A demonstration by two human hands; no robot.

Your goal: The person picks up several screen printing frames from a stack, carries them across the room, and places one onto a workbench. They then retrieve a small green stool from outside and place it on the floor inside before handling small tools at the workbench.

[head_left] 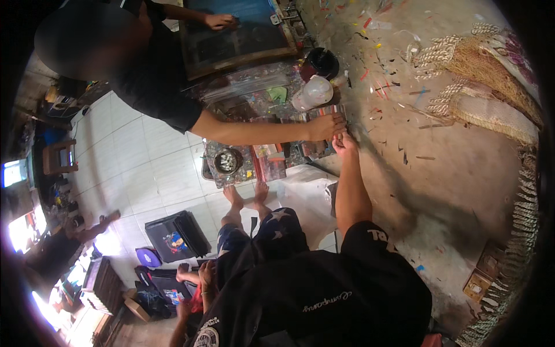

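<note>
The person's right hand (345, 143) is extended forward with its fingers drawn together at the near edge of the paint-spattered bench (254, 87). It touches, or very nearly touches, a co-worker's hand (326, 126) lying flat just left of the fingertips. Whether the fingers pinch anything cannot be told; whatever lies between the two hands is too small to make out. The left hand is not in view. By judgement, the step in hand is a joint hold or alignment at that edge, and any next move calls for a fine pinch made in step with the co-worker's hand. Just beyond the fingers a whitish plastic bottle (313, 92) lies tilted, with a black pot (321, 61) past it; these crowd the far side. Well left and beyond the fingers, the co-worker's other hand (220, 22) rests on a dark framed screen (237, 40). Left and slightly behind the fingers sits a round dish of small metal pieces (227, 161). To the right of the fingers, woven fringed mats (491, 81) lie well apart on the stained floor.
</note>
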